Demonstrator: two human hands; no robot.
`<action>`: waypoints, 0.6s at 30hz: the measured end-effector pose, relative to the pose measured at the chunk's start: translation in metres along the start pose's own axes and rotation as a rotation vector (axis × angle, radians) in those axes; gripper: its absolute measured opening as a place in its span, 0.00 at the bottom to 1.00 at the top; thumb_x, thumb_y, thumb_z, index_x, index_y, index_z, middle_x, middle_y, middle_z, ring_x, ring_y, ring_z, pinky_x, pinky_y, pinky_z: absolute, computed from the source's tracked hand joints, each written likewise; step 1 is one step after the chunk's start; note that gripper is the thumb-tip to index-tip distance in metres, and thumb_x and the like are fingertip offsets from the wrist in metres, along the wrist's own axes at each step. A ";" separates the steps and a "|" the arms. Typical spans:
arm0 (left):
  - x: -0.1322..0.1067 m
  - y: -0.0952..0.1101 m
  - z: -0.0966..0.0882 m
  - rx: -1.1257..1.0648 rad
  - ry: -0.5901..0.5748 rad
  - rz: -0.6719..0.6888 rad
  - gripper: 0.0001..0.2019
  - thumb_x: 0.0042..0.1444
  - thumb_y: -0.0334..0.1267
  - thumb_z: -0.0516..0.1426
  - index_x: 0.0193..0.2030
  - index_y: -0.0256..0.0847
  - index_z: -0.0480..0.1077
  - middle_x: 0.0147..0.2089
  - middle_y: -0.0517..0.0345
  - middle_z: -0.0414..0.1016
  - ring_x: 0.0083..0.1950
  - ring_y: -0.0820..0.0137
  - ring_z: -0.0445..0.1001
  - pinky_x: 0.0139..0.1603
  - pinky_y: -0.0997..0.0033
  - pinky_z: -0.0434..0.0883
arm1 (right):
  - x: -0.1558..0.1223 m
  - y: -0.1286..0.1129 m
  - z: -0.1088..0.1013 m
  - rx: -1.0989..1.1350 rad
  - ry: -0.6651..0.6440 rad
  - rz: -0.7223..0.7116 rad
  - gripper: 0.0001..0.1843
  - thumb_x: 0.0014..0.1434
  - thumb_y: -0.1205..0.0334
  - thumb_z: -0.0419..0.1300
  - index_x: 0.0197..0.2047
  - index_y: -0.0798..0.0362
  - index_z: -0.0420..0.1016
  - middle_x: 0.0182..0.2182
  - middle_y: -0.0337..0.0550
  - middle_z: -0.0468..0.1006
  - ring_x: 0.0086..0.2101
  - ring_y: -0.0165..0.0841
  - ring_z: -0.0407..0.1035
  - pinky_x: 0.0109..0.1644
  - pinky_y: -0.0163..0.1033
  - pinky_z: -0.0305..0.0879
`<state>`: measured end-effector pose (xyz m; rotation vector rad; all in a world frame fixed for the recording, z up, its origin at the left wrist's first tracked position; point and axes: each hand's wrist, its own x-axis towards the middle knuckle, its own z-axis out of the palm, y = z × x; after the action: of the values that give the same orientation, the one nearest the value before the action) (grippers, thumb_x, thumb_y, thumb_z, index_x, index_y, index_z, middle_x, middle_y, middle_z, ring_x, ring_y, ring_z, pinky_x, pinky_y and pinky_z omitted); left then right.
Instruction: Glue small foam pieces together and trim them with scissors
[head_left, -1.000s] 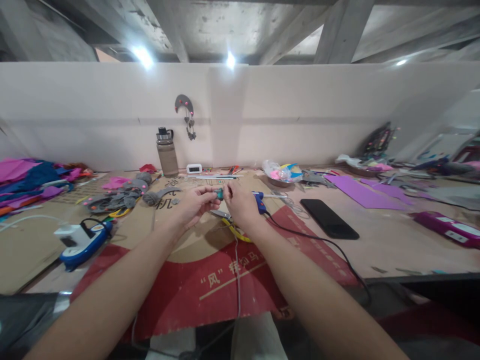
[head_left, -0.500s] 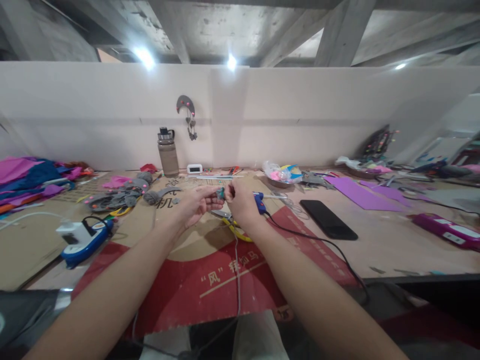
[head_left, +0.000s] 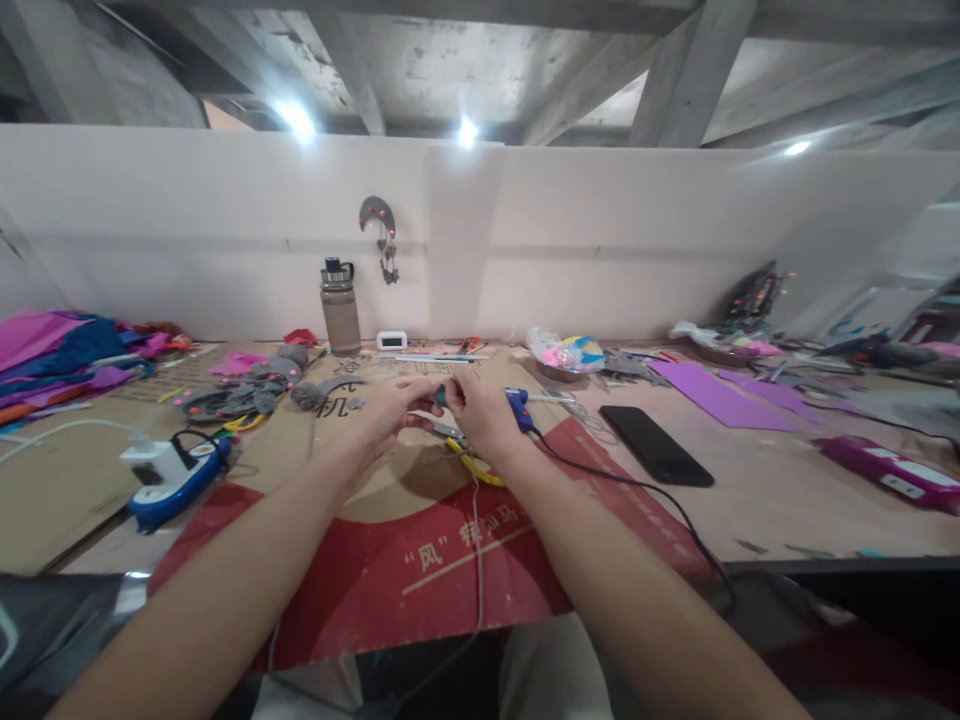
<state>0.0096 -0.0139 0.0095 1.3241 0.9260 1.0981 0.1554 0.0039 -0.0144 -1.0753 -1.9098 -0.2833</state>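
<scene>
Pinching a small green piece (head_left: 439, 396) in my left hand (head_left: 394, 412), over the worktop (head_left: 739, 485), back from its front edge; my right hand (head_left: 481, 415) is curled beside it, any grip hidden, can't tell.

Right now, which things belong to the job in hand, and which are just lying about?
In the job, as far as I can judge:
- green piece, at the fingertips of the left hand and right hand
- maybe scissors, under the hands
- maybe glue gun, beside the right hand

Lying about, seemingly:
- phone
- bottle
- purple sheets
</scene>
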 end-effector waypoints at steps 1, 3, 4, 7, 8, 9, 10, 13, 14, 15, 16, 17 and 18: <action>0.000 0.000 0.000 -0.006 0.000 0.009 0.14 0.45 0.46 0.60 0.33 0.35 0.73 0.30 0.55 0.73 0.28 0.74 0.71 0.25 0.76 0.67 | 0.000 -0.001 0.000 -0.003 0.000 -0.011 0.07 0.60 0.66 0.47 0.32 0.53 0.64 0.29 0.44 0.71 0.30 0.33 0.64 0.32 0.35 0.54; 0.001 -0.001 -0.001 0.009 -0.008 0.027 0.14 0.45 0.45 0.61 0.31 0.35 0.73 0.29 0.55 0.72 0.27 0.75 0.70 0.24 0.78 0.66 | -0.001 -0.001 -0.001 -0.008 -0.005 -0.009 0.08 0.60 0.65 0.47 0.32 0.53 0.65 0.29 0.44 0.72 0.29 0.33 0.64 0.31 0.35 0.53; 0.001 -0.001 -0.002 0.027 -0.015 0.038 0.13 0.45 0.45 0.61 0.30 0.34 0.73 0.28 0.56 0.72 0.27 0.75 0.69 0.24 0.78 0.65 | -0.001 -0.002 -0.001 -0.006 -0.010 -0.004 0.08 0.60 0.65 0.47 0.32 0.52 0.65 0.29 0.44 0.71 0.29 0.33 0.64 0.31 0.35 0.53; 0.003 -0.002 -0.005 0.082 -0.038 0.046 0.13 0.43 0.43 0.62 0.29 0.34 0.73 0.25 0.56 0.72 0.26 0.76 0.69 0.25 0.78 0.65 | -0.001 -0.002 -0.001 0.023 -0.017 0.007 0.07 0.59 0.65 0.47 0.31 0.52 0.64 0.28 0.43 0.71 0.28 0.33 0.63 0.30 0.35 0.52; 0.003 -0.002 -0.006 0.096 -0.041 0.040 0.13 0.43 0.43 0.62 0.29 0.34 0.73 0.26 0.56 0.72 0.26 0.75 0.69 0.26 0.77 0.65 | -0.001 -0.002 -0.002 0.041 -0.019 0.010 0.07 0.59 0.65 0.47 0.31 0.52 0.64 0.28 0.43 0.71 0.28 0.33 0.63 0.31 0.35 0.52; 0.003 -0.002 -0.006 0.110 -0.041 0.035 0.13 0.42 0.43 0.63 0.29 0.34 0.73 0.26 0.55 0.72 0.27 0.75 0.69 0.26 0.77 0.66 | -0.001 -0.002 -0.002 0.063 -0.023 0.013 0.07 0.59 0.65 0.47 0.31 0.52 0.63 0.28 0.43 0.70 0.29 0.33 0.63 0.31 0.35 0.52; 0.003 -0.001 -0.007 0.125 -0.036 0.032 0.13 0.42 0.43 0.63 0.29 0.34 0.73 0.26 0.55 0.72 0.27 0.75 0.69 0.26 0.76 0.66 | -0.001 -0.002 -0.002 0.090 -0.027 0.021 0.07 0.59 0.64 0.47 0.31 0.52 0.63 0.28 0.43 0.70 0.29 0.33 0.62 0.32 0.35 0.52; 0.003 -0.001 -0.009 0.185 0.013 0.045 0.13 0.42 0.44 0.62 0.29 0.34 0.73 0.25 0.56 0.72 0.26 0.75 0.69 0.25 0.76 0.66 | -0.001 -0.003 -0.002 0.212 -0.050 0.065 0.10 0.61 0.61 0.46 0.30 0.52 0.62 0.26 0.41 0.68 0.27 0.32 0.60 0.32 0.35 0.52; 0.004 -0.001 -0.009 0.213 0.037 0.058 0.12 0.43 0.44 0.61 0.28 0.35 0.73 0.24 0.56 0.71 0.25 0.75 0.69 0.25 0.76 0.66 | -0.001 -0.004 -0.002 0.265 -0.060 0.084 0.11 0.61 0.60 0.45 0.29 0.52 0.61 0.26 0.41 0.67 0.27 0.31 0.59 0.32 0.35 0.52; 0.004 -0.002 -0.009 0.242 0.060 0.073 0.12 0.43 0.44 0.61 0.28 0.35 0.73 0.24 0.56 0.71 0.25 0.75 0.68 0.25 0.76 0.66 | -0.001 -0.004 -0.002 0.317 -0.070 0.106 0.11 0.61 0.58 0.45 0.29 0.51 0.61 0.25 0.40 0.67 0.27 0.31 0.59 0.32 0.35 0.53; 0.005 -0.003 -0.010 0.271 0.081 0.088 0.12 0.44 0.43 0.60 0.28 0.35 0.73 0.24 0.56 0.71 0.25 0.75 0.68 0.25 0.76 0.66 | 0.000 -0.004 -0.002 0.364 -0.079 0.129 0.12 0.61 0.57 0.46 0.28 0.51 0.60 0.24 0.39 0.66 0.27 0.30 0.58 0.32 0.35 0.53; 0.005 -0.004 -0.010 0.292 0.100 0.102 0.11 0.44 0.43 0.60 0.28 0.35 0.72 0.24 0.56 0.71 0.25 0.75 0.68 0.25 0.75 0.66 | 0.000 -0.004 -0.001 0.405 -0.087 0.151 0.12 0.61 0.56 0.46 0.28 0.51 0.60 0.24 0.38 0.65 0.27 0.30 0.58 0.32 0.35 0.53; 0.006 -0.004 -0.010 0.304 0.116 0.113 0.11 0.44 0.42 0.59 0.27 0.35 0.72 0.24 0.57 0.71 0.25 0.74 0.68 0.25 0.75 0.66 | 0.000 -0.003 -0.001 0.436 -0.093 0.171 0.12 0.61 0.56 0.47 0.28 0.52 0.60 0.23 0.37 0.64 0.27 0.30 0.58 0.32 0.34 0.53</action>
<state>0.0018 -0.0052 0.0051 1.5891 1.1498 1.1634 0.1533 0.0016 -0.0132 -0.9560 -1.8320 0.2741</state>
